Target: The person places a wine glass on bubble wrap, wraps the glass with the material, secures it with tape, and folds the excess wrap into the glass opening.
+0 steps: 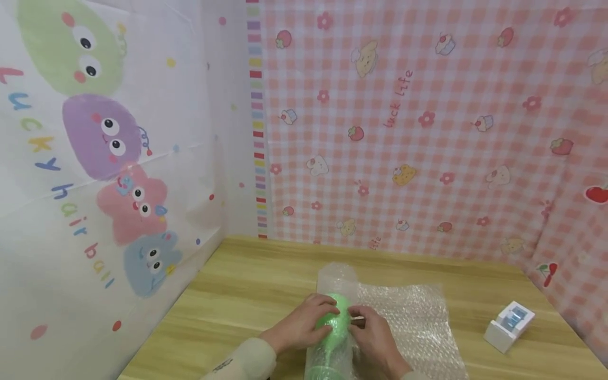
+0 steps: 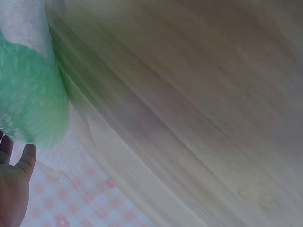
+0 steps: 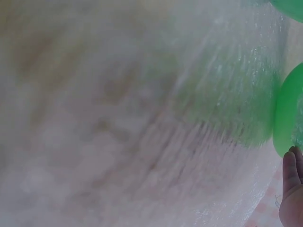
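A green rounded object (image 1: pixel 338 333) lies on clear bubble wrap (image 1: pixel 408 316), partly covered by it, near the front of the table in the head view. The left hand (image 1: pixel 304 323) rests on its left side with bent fingers over the top. At its right side the right hand (image 1: pixel 375 338) pinches the edge of the wrap between thumb and fingers. In the left wrist view the fingers (image 2: pixel 27 158) touch the wrapped green end (image 2: pixel 35 99). The right wrist view shows fingertips (image 3: pixel 291 163) against the green surface (image 3: pixel 285 113), with wrap stretching leftward.
A small white box with a blue-grey top (image 1: pixel 510 324) stands on the wooden table (image 1: pixel 237 285) at the right. Flat bubble wrap extends right of the hands. A printed white sheet (image 1: pixel 190 158) hangs at the left and pink checked cloth (image 1: pixel 427 153) at the back and right.
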The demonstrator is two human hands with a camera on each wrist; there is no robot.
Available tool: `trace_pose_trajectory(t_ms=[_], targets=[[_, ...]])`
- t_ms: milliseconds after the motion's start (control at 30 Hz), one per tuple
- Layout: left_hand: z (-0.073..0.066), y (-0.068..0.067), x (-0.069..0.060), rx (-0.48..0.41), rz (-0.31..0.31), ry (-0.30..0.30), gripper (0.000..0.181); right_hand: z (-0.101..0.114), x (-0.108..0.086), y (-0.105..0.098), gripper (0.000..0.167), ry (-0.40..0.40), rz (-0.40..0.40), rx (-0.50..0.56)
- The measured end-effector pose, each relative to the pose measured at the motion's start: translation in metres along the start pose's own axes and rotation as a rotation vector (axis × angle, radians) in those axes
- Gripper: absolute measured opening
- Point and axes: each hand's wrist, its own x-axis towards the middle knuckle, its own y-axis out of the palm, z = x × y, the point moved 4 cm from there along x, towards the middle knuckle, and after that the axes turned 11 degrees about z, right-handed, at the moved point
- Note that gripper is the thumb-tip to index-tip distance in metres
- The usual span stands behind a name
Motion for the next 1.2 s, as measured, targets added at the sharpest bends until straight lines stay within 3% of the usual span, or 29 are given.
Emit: trace_pose_trajectory(t_ms=[167,333,667,867,1000,1200], targets=[[0.001,0.0,-0.001,-0.017,0.001,0.0,0.032,0.004,0.003,-0.001,0.023,0.022,-0.032,-0.074],[-0.001,0.004,0.001,-0.039,0.017,-0.006,0.033,0.002,0.005,-0.004,0.029,0.074,-0.05,-0.165],[-0.001,0.003,0.0,-0.055,-0.006,-0.045,0.034,-0.002,0.006,-0.005,0.029,0.108,-0.054,-0.07],[0.0,0.0,0.001,-0.078,0.044,-0.088,0.034,-0.001,0.006,-0.006,0.03,0.097,-0.08,-0.056],[0.001,-0.002,0.001,-0.085,0.069,-0.081,0.034,-0.002,0.005,-0.006,0.032,0.079,-0.079,-0.046],[0.001,-0.003,0.001,-0.047,0.046,-0.058,0.035,0.0,0.006,-0.01,0.028,0.032,-0.031,-0.077]])
